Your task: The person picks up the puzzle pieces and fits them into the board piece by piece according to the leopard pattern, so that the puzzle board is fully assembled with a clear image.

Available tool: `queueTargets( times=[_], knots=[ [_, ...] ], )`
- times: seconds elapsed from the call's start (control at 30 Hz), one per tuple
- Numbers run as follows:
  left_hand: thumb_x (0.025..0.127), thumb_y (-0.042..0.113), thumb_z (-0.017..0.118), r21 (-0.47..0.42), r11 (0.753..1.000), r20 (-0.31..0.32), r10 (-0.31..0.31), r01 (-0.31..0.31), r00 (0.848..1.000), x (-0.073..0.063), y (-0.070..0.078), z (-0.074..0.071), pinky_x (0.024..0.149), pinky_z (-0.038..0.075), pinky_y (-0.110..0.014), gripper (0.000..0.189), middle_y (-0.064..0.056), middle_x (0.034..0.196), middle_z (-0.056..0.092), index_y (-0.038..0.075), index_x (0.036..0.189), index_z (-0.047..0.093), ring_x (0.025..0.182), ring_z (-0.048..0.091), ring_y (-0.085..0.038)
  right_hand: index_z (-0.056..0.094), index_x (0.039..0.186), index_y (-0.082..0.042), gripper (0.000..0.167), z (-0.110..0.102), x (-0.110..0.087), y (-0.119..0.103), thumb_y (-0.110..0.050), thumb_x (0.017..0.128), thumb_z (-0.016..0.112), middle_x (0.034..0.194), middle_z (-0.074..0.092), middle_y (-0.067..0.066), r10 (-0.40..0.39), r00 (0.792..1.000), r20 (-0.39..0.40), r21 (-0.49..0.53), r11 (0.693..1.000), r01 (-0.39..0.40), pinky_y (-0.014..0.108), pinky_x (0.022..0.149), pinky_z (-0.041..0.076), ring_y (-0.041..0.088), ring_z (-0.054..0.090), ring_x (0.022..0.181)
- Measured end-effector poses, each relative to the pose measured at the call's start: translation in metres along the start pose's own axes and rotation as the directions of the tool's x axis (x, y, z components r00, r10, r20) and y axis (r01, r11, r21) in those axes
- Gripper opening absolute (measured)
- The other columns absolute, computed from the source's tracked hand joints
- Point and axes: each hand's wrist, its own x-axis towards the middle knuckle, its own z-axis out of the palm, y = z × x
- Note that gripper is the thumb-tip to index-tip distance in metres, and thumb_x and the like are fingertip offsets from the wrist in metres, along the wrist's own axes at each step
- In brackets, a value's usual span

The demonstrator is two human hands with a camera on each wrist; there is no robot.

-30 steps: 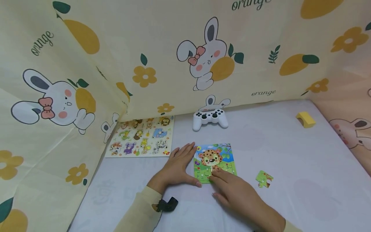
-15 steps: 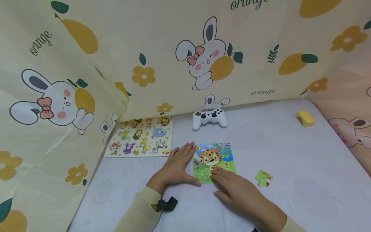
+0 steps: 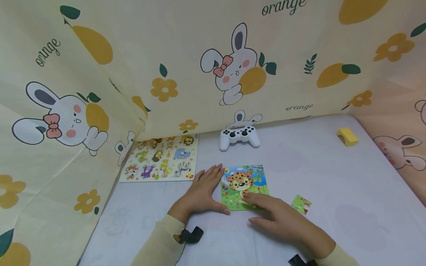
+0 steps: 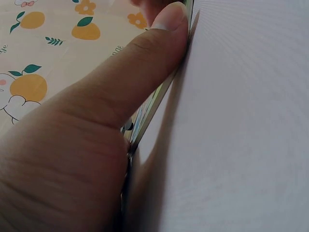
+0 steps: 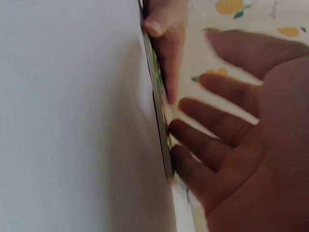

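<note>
A square jigsaw puzzle (image 3: 237, 184) with a leopard cub picture lies flat on the white cloth in the head view. My left hand (image 3: 201, 194) rests beside its left edge, fingers spread and thumb at the lower left corner. In the left wrist view the left thumb (image 4: 140, 63) lies along the thin puzzle edge. Over the puzzle's lower right part is my right hand (image 3: 284, 220), its fingers extended and hiding that part. The right wrist view shows this hand (image 5: 251, 125) holding nothing, fingers slightly bent. One loose green puzzle piece (image 3: 302, 204) lies to the right.
A white game controller (image 3: 239, 136) lies behind the puzzle. At the back left is an animal picture board (image 3: 159, 162), partly under the patterned curtain (image 3: 186, 48). A yellow arch block (image 3: 347, 137) sits at the far right, near the right-hand curtain (image 3: 404, 111).
My right hand has shifted right and its fingers have lifted somewhat off the puzzle, now partly covering the loose piece from view. The left hand stays in place.
</note>
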Motion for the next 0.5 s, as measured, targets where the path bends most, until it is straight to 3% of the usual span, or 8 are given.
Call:
queueTargets(
  times=[0.1, 0.2, 0.33, 0.5],
  knots=[
    [0.068, 0.088, 0.082, -0.013, 1.0, -0.002, 0.005, -0.005, 1.0, 0.0, 0.0, 0.0, 0.131, 0.0, -0.052, 0.145, 0.002, 0.183, 0.005, 0.014, 0.176, 0.019, 0.165, -0.001, -0.015, 0.068, 0.148, -0.015, 0.048, -0.008, 0.0, 0.005, -0.03, 0.104, 0.079, 0.145, 0.068, -0.003, -0.021, 0.998, -0.06, 0.078, 0.997, 0.026, 0.037, 0.113, 0.049, 0.02, 0.062, 0.136],
    [0.067, 0.089, 0.082, -0.013, 1.0, 0.002, 0.006, -0.006, 1.0, 0.0, 0.0, 0.0, 0.131, -0.001, -0.052, 0.146, 0.002, 0.183, 0.005, 0.014, 0.176, 0.019, 0.166, -0.001, -0.016, 0.069, 0.144, -0.008, 0.044, -0.018, -0.003, 0.012, -0.015, 0.102, 0.08, 0.141, 0.07, 0.004, -0.025, 0.992, -0.127, 0.15, 0.988, 0.044, 0.034, 0.106, 0.055, 0.024, 0.066, 0.129],
    [0.067, 0.091, 0.08, 0.003, 1.0, 0.004, -0.001, 0.001, 1.0, 0.001, -0.002, 0.002, 0.131, -0.002, -0.05, 0.147, 0.003, 0.183, 0.003, 0.015, 0.176, 0.017, 0.165, -0.002, -0.015, 0.067, 0.142, -0.001, 0.04, -0.034, -0.007, 0.025, -0.003, 0.103, 0.074, 0.137, 0.071, 0.01, 0.026, 0.982, -0.188, 0.243, 0.97, 0.021, 0.036, 0.095, 0.061, 0.026, 0.071, 0.119],
    [0.067, 0.091, 0.08, 0.003, 1.0, 0.004, -0.006, 0.006, 1.0, 0.001, -0.003, 0.003, 0.131, -0.003, -0.049, 0.147, 0.004, 0.183, 0.003, 0.016, 0.176, 0.017, 0.165, -0.004, -0.013, 0.061, 0.148, 0.003, 0.039, -0.054, -0.014, 0.046, 0.0, 0.109, 0.061, 0.136, 0.072, 0.014, 0.102, 0.973, -0.209, 0.36, 0.933, -0.02, 0.026, 0.095, 0.058, 0.023, 0.071, 0.118]
  ],
)
